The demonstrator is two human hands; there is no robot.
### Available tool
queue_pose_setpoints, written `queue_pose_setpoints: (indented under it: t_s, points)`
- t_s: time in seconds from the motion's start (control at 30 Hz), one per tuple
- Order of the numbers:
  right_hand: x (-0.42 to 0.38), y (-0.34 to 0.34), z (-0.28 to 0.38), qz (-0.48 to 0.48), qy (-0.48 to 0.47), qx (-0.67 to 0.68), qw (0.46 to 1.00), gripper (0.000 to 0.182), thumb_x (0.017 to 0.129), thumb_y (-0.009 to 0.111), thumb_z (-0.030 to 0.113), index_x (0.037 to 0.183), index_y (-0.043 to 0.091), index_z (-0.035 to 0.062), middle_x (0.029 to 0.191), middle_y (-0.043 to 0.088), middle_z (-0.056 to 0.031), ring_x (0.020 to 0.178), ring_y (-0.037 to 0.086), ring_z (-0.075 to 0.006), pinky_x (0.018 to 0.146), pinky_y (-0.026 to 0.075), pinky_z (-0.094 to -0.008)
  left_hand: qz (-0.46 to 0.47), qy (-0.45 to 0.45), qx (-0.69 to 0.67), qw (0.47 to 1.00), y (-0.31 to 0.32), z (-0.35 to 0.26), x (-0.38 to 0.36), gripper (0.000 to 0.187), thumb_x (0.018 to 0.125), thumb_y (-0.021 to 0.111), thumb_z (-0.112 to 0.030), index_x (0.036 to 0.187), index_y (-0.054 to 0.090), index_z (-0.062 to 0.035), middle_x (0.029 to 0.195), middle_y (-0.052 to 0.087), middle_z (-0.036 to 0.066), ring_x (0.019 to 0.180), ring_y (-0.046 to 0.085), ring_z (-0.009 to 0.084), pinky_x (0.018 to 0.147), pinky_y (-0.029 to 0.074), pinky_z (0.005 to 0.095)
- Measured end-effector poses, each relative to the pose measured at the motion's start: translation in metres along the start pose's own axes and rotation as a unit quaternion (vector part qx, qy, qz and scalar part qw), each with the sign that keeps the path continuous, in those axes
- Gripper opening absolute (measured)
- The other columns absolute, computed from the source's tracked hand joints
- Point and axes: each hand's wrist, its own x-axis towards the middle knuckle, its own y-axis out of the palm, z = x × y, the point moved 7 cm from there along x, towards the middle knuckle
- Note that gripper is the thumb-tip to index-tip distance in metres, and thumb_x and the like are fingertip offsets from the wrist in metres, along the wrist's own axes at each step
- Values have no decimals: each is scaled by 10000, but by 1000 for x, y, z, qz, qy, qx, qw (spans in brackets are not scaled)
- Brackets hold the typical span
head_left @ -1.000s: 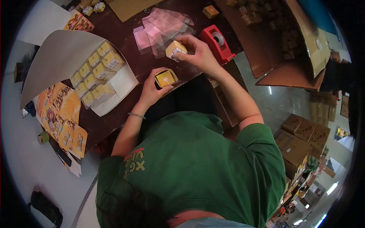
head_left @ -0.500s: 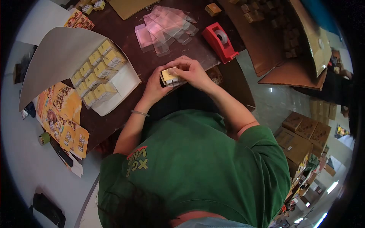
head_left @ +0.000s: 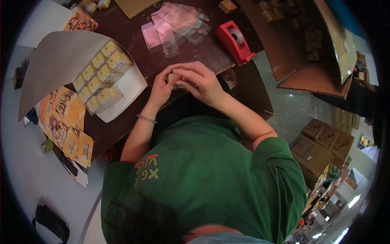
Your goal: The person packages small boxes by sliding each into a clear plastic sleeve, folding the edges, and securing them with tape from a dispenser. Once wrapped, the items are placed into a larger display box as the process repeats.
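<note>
A small yellow box [head_left: 170, 77] is held close to the table's near edge, mostly covered by fingers. My left hand [head_left: 161, 88] is wrapped round its left side. My right hand [head_left: 203, 83] arches over it from the right, with its fingers closed in at the box. To the left, an open white carton [head_left: 133, 86] holds rows of small yellow-topped boxes [head_left: 97, 73] in clear sleeves. Beyond the hands lies a pile of flat clear plastic sleeves [head_left: 176, 28].
A red tape dispenser [head_left: 235, 44] stands right of the sleeves, and a lone yellow box [head_left: 227, 6] lies behind it. A large cardboard box [head_left: 280, 53] with small boxes inside is at the right. Printed orange cardboard [head_left: 61, 118] lies left. Stacked cartons [head_left: 310, 156] stand lower right.
My right hand has turned and closed over the box, hiding its top, which showed plainly before. A blurred, skin-toned shape has appeared at the table's far left corner.
</note>
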Motion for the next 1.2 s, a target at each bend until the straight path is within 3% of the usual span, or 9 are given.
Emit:
queue_pose_setpoints:
  t_s: [0.1,0.33,0.43,0.47,0.57,0.87,0.97,1.07,1.2]
  points:
    - [2,12,-30,78,133,70,986,317,809,756,185,1097,701,65,1066,611,-129,1033,588,-284,883,492,-369,-49,74,34,995,-8,7,-2,388,977,527,-224,1298,535,-5,1174,623,71,1082,584,141,974,440,291]
    - [-1,12,-30,73,125,32,989,223,817,741,182,1005,736,62,969,650,-97,964,610,-275,843,513,-368,-65,135,33,988,-3,3,-2,490,1035,356,-360,1344,491,-5,1209,578,116,1168,538,194,1022,400,313]
    - [-3,11,-29,43,114,12,993,203,809,746,182,982,747,77,948,651,-86,933,610,-269,823,516,-365,-27,128,-17,991,0,2,-4,804,940,430,-644,1438,368,-16,1275,522,111,1192,533,237,1039,387,333]
    - [-3,10,-29,27,120,20,992,168,799,751,178,937,752,83,916,645,-71,905,605,-261,797,512,-370,41,110,-20,993,-4,4,-5,906,830,678,-565,1472,317,-38,1355,486,115,1236,516,241,1041,402,355]
    - [1,9,-22,52,84,20,995,147,796,762,159,927,758,92,922,648,-61,862,603,-237,759,501,-349,9,12,247,969,-13,16,-7,902,615,861,-87,1406,428,-57,1317,574,124,1177,583,223,991,468,364]
    - [-13,23,-61,53,280,153,946,254,771,802,142,871,602,21,834,592,-23,734,552,-88,660,468,-262,-16,60,262,963,-13,26,-13,678,659,837,-98,1274,555,-65,1121,669,103,1016,657,196,916,510,336]
    - [-10,24,-60,151,331,121,924,277,795,787,196,924,609,28,830,607,-49,713,605,-151,664,496,-299,-39,61,201,977,-1,26,-16,649,684,830,-79,1269,550,-72,1121,661,99,1029,649,213,906,508,337]
    - [-9,5,-40,58,279,-87,955,337,823,759,287,998,598,48,888,625,-87,713,654,-244,677,525,-360,-170,159,236,943,11,8,-18,631,701,823,-68,1269,549,-72,1129,649,94,1048,635,228,910,501,340]
    - [-31,18,-11,21,229,-154,961,673,782,752,381,1337,497,98,1305,463,-206,1158,511,-413,845,538,-465,-165,157,311,923,30,21,-19,867,823,712,-109,1506,184,-25,1438,399,211,1356,388,327,1110,334,414]
